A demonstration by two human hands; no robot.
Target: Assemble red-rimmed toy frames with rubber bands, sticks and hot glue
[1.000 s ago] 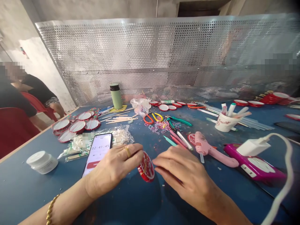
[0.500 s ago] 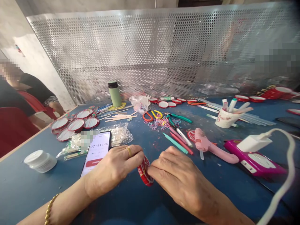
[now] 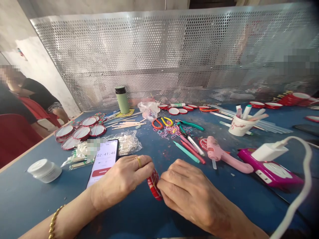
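Observation:
A small round red disc (image 3: 154,184) with white print stands on its edge on the blue table (image 3: 30,199), held between both hands. My left hand (image 3: 119,181), with a gold ring, has its fingers curled round the disc's left side. My right hand (image 3: 186,192) pinches the disc's right edge with bent fingers. Most of the disc is hidden by my fingers. A phone (image 3: 103,162) showing a timer lies just left of my left hand.
A pink glue gun (image 3: 221,156), a magenta power strip (image 3: 271,171) with a white plug, pens (image 3: 190,149), scissors, a cup of markers (image 3: 240,125), a green flask (image 3: 122,99), red-rimmed discs (image 3: 79,132), a white tape roll (image 3: 45,170). A perforated metal screen stands behind. A seated person (image 3: 22,99) is at left.
My right hand has moved left and closed on the disc's edge. The disc has turned edge-on, so less of its face shows. The timer advanced a second.

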